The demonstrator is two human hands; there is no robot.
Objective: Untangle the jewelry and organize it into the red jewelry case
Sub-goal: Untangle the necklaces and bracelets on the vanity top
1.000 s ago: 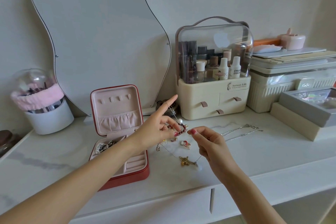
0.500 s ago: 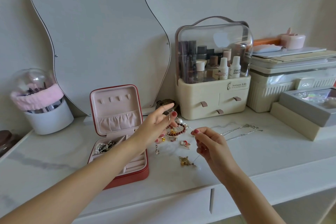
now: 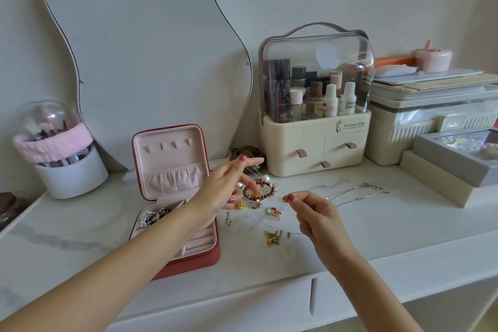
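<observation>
The red jewelry case stands open on the white counter, its pink lid upright, with some jewelry in its back left compartment. Right of it lies a tangle with a dark red bead bracelet, pearls and gold charms. My left hand hovers over the tangle and pinches a thin chain between thumb and forefinger, other fingers spread. My right hand pinches the same thin chain further right, just above the counter. A ring and a gold charm lie loose in front.
Silver chains lie stretched out to the right. A cosmetics organizer stands behind the tangle, grey and cream boxes at the right, a brush holder at the left, a wavy mirror against the wall.
My left hand has dropped lower and curled its thumb and forefinger onto the thin chain. My right hand has shifted slightly right, drawing the chain taut. The bead bracelet now shows.
</observation>
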